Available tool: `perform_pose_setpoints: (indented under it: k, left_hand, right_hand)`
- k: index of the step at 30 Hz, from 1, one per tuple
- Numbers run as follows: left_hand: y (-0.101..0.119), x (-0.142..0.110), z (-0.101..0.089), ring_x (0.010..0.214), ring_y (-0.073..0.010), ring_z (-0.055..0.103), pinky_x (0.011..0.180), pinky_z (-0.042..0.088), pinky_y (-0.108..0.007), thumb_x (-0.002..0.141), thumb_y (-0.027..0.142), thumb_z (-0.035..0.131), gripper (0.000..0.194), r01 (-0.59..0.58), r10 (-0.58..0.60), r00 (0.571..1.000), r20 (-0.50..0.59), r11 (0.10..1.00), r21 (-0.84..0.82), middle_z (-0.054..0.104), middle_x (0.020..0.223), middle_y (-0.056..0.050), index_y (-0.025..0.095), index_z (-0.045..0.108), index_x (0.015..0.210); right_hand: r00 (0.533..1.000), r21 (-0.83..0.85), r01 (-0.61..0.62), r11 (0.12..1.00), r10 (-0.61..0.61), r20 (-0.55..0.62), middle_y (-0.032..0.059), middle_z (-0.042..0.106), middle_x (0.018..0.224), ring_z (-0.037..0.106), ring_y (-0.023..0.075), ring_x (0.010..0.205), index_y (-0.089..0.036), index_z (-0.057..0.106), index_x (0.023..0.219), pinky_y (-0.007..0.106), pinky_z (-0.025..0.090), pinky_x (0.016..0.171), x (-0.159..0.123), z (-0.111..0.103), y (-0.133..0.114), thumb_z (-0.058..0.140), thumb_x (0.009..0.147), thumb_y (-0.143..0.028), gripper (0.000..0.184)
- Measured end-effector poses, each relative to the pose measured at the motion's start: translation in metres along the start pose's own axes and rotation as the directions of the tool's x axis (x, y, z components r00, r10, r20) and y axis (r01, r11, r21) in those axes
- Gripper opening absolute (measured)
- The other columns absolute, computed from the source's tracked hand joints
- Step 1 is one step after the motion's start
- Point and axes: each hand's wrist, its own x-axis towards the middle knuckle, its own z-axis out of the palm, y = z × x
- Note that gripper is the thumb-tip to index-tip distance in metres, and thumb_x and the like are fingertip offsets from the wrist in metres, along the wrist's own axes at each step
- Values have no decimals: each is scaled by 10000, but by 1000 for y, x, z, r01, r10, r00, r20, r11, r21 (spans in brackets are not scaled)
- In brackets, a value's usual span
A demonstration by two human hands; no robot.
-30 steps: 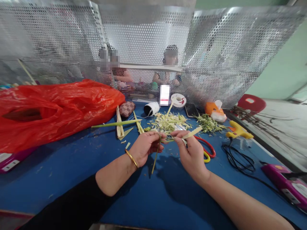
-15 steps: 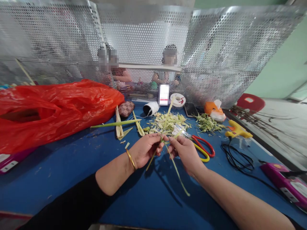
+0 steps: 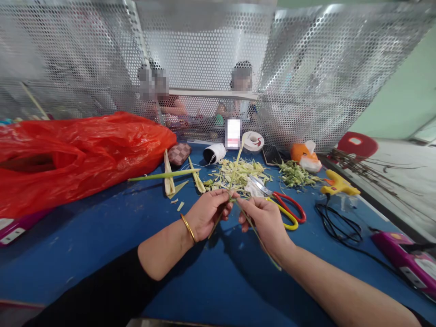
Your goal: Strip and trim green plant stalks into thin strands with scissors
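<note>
My left hand (image 3: 213, 211) pinches narrow green leaf strips (image 3: 232, 199) near the middle of the table, one end hanging below the fingers. Close beside it, my right hand (image 3: 264, 217) is closed at the same strips, thumb and forefinger together. One long strip runs from the pinch down across my right hand toward the wrist. The exact crossing of the strips is too small to make out. Just beyond the hands lies a heap of pale leaf scraps (image 3: 248, 175). Scissors (image 3: 286, 204) with red and yellow handles rest right behind my right hand.
A red plastic bag (image 3: 85, 159) fills the left. Behind stand a spool of white thread (image 3: 215, 153), a checked pouch (image 3: 180, 154) and a tape roll (image 3: 253, 141). At right are a yellow glue gun (image 3: 339, 183), its black cord and a purple power strip (image 3: 405, 259).
The long strip has swung to the right and now lies across my right hand. A pale strip end above the right fingers no longer shows. Both hands stay close together.
</note>
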Motion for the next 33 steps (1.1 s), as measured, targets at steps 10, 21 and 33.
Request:
perform_pose_setpoints:
  k: [10,21,33]
  left_hand:
    - [-1,1,-3,421,-36,411,411,310,-145,832,157,543,140,89,-93,993,-66,994,-55,472,535,35,115,651,753]
    - [-3,0,-2,412,-56,402,393,313,-173,736,194,622,104,-6,9,999,-52,998,57,477,504,35,124,620,659]
    - [-1,-3,0,414,-43,387,394,316,-156,728,165,638,142,59,-53,996,-76,995,83,475,520,44,144,565,607]
  right_hand:
    - [806,-402,591,699,-505,307,0,640,743,592,106,553,-206,602,958,225,485,560,-2,-9,7,486,901,-197,129]
    - [391,-688,712,-139,-735,553,61,694,898,636,185,787,-200,687,921,305,470,706,3,-19,-3,536,891,-165,158]
    - [107,-592,615,-521,-689,717,74,652,1204,514,227,1194,-153,658,1051,383,371,1019,0,-24,-9,554,883,-162,197]
